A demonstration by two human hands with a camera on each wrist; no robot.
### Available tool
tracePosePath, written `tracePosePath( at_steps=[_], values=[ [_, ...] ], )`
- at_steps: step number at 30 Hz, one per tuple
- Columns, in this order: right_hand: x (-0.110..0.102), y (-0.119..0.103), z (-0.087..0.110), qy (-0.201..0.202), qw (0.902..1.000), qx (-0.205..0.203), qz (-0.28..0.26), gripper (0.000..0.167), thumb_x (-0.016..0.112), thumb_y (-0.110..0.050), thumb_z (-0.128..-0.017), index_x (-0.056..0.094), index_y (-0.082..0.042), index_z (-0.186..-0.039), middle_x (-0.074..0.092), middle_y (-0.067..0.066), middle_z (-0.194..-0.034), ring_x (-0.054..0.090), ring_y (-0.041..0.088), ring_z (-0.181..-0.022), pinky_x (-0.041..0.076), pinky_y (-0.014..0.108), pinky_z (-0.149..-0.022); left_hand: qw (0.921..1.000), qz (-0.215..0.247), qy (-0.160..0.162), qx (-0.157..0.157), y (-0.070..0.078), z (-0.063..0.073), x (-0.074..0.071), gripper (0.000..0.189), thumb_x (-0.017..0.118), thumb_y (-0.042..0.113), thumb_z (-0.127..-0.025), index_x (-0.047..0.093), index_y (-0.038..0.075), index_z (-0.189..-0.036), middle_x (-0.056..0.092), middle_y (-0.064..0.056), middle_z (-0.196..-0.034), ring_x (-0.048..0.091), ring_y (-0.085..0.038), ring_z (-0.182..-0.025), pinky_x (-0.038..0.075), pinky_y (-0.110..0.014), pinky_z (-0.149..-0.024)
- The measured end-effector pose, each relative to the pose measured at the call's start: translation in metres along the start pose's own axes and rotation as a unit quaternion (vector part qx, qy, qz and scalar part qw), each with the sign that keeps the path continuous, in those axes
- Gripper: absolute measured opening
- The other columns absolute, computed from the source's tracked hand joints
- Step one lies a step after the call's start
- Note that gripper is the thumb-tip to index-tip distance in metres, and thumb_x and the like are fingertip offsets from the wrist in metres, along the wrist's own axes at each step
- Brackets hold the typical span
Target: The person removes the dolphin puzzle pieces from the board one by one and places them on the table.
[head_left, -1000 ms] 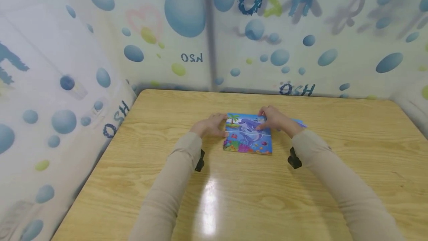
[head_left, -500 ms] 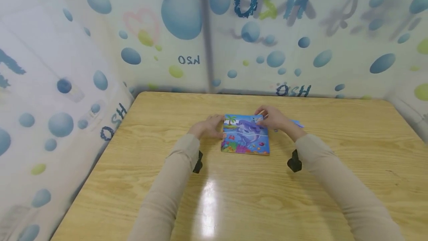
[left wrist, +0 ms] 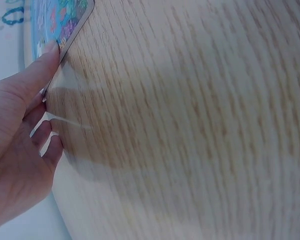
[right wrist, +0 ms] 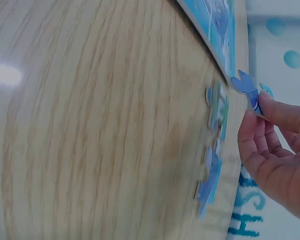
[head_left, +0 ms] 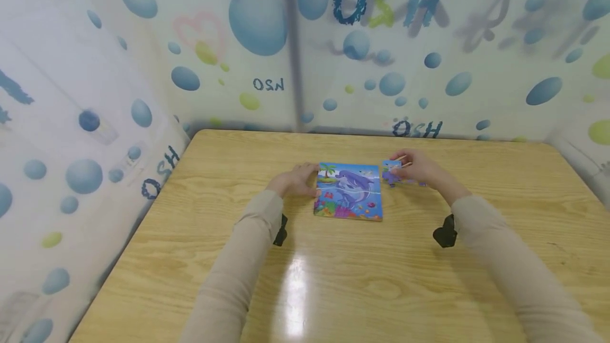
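A square dolphin jigsaw board [head_left: 350, 195] lies flat on the wooden table, with a palm tree, sea and coral in its picture. My left hand [head_left: 297, 180] holds its left edge; in the left wrist view the thumb [left wrist: 37, 70] lies on top at the rim, other fingers just beyond. Right of the board, my right hand [head_left: 421, 167] pinches a blue puzzle piece [right wrist: 250, 90] between thumb and fingers, a forked dolphin tail on it. Below that hand, loose puzzle pieces [right wrist: 217, 115] rest on the table beside the board, partly covered by the hand in the head view.
The wooden table [head_left: 352, 279] reaches back to a pale wall [head_left: 324, 68] printed with blue and green bubbles. Another such wall [head_left: 86, 173] runs along the left side. Dark devices, such as the one at the right wrist [head_left: 445, 232], hang under both sleeves.
My right hand has moved right, away from the board's upper right corner, to over the loose pieces, and holds a piece raised. My left hand stays at the board's left edge.
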State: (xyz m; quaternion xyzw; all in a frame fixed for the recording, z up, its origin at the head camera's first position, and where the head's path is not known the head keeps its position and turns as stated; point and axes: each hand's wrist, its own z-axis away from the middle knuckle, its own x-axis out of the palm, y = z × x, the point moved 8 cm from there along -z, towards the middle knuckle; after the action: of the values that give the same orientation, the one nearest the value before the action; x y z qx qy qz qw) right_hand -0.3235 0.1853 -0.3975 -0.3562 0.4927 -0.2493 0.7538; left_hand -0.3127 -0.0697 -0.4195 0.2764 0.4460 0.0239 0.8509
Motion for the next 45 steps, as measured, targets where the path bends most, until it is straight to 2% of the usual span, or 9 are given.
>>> tracePosePath(
  at_steps=[8,14,17,26,30,33,36,41,45],
  values=[
    [-0.021,0.019,0.012,0.003,0.9997,0.025,0.004,0.041,0.055,-0.01,-0.09,0.041,0.005,-0.125,0.042,0.013,-0.1,0.05,0.009,-0.074,0.054,0.026,-0.071,1.0,0.0,-0.003,-0.005,0.001,0.0,0.001,0.077,0.06,0.033,-0.087,0.016,0.017,-0.147,0.007,-0.008,-0.155,0.0,-0.027,-0.143,0.006,-0.048,-0.117],
    [-0.032,0.029,0.02,-0.005,0.9991,0.041,0.007,0.045,0.052,-0.012,-0.092,0.036,0.007,-0.13,0.045,0.016,-0.105,0.055,0.01,-0.081,0.054,0.035,-0.083,0.9999,-0.017,-0.002,0.0,0.001,-0.001,0.0,0.075,0.059,0.032,-0.088,0.016,0.015,-0.147,0.009,-0.009,-0.155,0.003,-0.029,-0.143,0.008,-0.046,-0.117],
    [-0.04,0.037,0.024,-0.002,0.9985,0.054,0.005,0.047,0.052,-0.012,-0.092,0.034,0.008,-0.131,0.042,0.014,-0.102,0.052,0.008,-0.08,0.055,0.032,-0.082,0.9998,-0.017,-0.003,0.001,0.001,-0.001,0.0,0.075,0.059,0.032,-0.088,0.015,0.015,-0.147,0.01,-0.009,-0.155,0.003,-0.029,-0.143,0.008,-0.046,-0.117],
    [-0.062,0.068,0.034,0.028,0.9968,0.074,-0.003,0.052,0.056,-0.015,-0.09,0.034,0.01,-0.129,0.048,0.003,-0.091,0.052,0.0,-0.072,0.054,0.02,-0.071,0.9998,-0.015,-0.003,0.009,0.001,-0.002,0.0,0.075,0.059,0.032,-0.088,0.015,0.014,-0.147,0.01,-0.009,-0.155,0.003,-0.029,-0.143,0.008,-0.046,-0.117],
    [-0.067,0.074,0.04,0.032,0.9972,0.068,-0.003,0.052,0.056,-0.014,-0.09,0.034,0.013,-0.129,0.049,0.017,-0.104,0.052,-0.003,-0.073,0.054,0.019,-0.072,0.9999,-0.014,-0.004,0.008,0.001,0.0,0.0,0.076,0.059,0.032,-0.088,0.015,0.014,-0.147,0.009,-0.009,-0.155,0.003,-0.029,-0.143,0.009,-0.045,-0.117],
    [-0.069,0.08,0.042,0.028,0.9971,0.071,-0.003,0.053,0.054,-0.014,-0.091,0.033,0.014,-0.13,0.04,0.028,-0.118,0.05,-0.005,-0.075,0.055,0.02,-0.074,0.9999,-0.01,-0.005,0.008,0.001,-0.001,0.0,0.076,0.059,0.032,-0.088,0.015,0.014,-0.147,0.009,-0.009,-0.155,0.003,-0.029,-0.143,0.009,-0.045,-0.117],
    [-0.07,0.085,0.042,0.026,0.9966,0.078,-0.005,0.051,0.053,-0.012,-0.091,0.033,0.014,-0.13,0.041,0.027,-0.115,0.05,-0.004,-0.075,0.055,0.018,-0.073,0.9999,-0.008,-0.007,0.008,0.0,-0.002,0.001,0.076,0.059,0.033,-0.088,0.015,0.014,-0.147,0.009,-0.008,-0.155,0.003,-0.028,-0.143,0.009,-0.045,-0.117],
    [-0.072,0.091,0.04,0.038,0.9946,0.096,-0.002,0.048,0.054,-0.007,-0.09,0.035,0.015,-0.128,0.046,0.016,-0.102,0.05,0.0,-0.074,0.054,0.016,-0.069,0.9999,-0.008,-0.009,0.007,-0.001,-0.003,0.001,0.076,0.059,0.033,-0.088,0.015,0.015,-0.147,0.009,-0.008,-0.155,0.003,-0.028,-0.143,0.009,-0.044,-0.118],
    [-0.073,0.092,0.039,0.049,0.9921,0.107,0.042,0.046,0.054,-0.012,-0.09,0.04,0.012,-0.126,0.044,0.023,-0.108,0.049,0.016,-0.087,0.05,0.015,-0.067,0.9999,-0.002,-0.012,0.005,-0.001,-0.003,0.001,0.076,0.059,0.033,-0.088,0.015,0.014,-0.147,0.009,-0.008,-0.155,0.002,-0.027,-0.143,0.009,-0.045,-0.118]
  ],
)
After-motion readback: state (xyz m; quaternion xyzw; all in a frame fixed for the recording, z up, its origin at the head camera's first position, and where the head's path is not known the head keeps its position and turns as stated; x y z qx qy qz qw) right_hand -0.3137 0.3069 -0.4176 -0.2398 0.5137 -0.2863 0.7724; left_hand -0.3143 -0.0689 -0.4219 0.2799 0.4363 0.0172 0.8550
